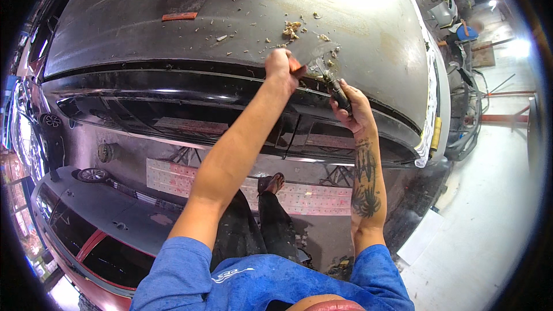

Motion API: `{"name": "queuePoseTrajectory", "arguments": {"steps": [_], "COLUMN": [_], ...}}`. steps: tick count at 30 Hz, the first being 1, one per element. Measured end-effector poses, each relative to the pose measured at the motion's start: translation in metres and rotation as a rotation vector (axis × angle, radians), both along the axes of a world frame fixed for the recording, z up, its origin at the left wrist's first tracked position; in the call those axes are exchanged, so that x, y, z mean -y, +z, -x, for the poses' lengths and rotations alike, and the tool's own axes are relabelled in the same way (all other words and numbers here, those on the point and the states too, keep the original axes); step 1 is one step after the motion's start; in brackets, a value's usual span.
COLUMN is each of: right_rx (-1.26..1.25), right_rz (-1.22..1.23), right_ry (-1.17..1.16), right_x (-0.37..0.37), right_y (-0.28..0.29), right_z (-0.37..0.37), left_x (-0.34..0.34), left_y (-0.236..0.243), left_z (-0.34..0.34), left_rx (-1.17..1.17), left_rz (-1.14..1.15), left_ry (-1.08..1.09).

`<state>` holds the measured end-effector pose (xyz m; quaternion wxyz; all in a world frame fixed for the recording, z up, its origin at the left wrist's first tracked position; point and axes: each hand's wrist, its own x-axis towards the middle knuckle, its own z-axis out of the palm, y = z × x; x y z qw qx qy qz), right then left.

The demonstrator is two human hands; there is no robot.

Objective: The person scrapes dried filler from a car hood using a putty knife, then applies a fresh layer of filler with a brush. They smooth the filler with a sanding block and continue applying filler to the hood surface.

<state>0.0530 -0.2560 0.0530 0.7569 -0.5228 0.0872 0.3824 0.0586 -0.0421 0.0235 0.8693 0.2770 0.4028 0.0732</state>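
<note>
Over the edge of a grey car roof [230, 34], my left hand [280, 70] is closed on a small orange-red piece [297, 67], mostly hidden by the fingers. My right hand [356, 106] grips the black handle of a tool with a short blade [339, 92]. The blade end points up and left, at the dark groove [190, 69] along the roof's side. Both hands are close together there. Pale scraped crumbs [291, 30] lie heaped and scattered on the roof just beyond them.
A flat red strip [180, 16] lies on the roof at left. Below the car's black side runs a perforated plank [311, 197] on trestles, with my foot [276, 183] near it. Another car [115, 219] stands behind at left. White covering [427, 98] edges the roof's right end.
</note>
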Motion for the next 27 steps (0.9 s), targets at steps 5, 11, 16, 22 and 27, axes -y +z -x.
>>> {"name": "queuePoseTrajectory", "arguments": {"steps": [5, 11, 16, 22, 27], "right_rx": [0.913, 1.689, 1.650, 1.649, 1.694], "right_rz": [0.719, 1.064, 0.985, 0.956, 1.038], "right_ry": [-0.230, -0.158, -0.203, -0.202, -0.059], "right_x": [0.005, -0.031, -0.046, -0.035, -0.017], "right_y": [0.024, 0.046, 0.026, -0.009, -0.020], "right_z": [0.008, -0.018, -0.041, -0.021, -0.009], "left_x": [-0.030, -0.029, -0.029, -0.034, -0.044], "left_y": [0.009, 0.041, 0.059, 0.049, 0.048], "left_z": [-0.012, -0.009, -0.012, -0.011, -0.015], "left_rx": [0.011, 0.210, 0.437, 0.468, 0.372], "left_rz": [-1.153, -1.644, -1.713, -1.659, -1.608], "left_ry": [-0.018, -0.298, -0.177, -0.111, -0.071]}}
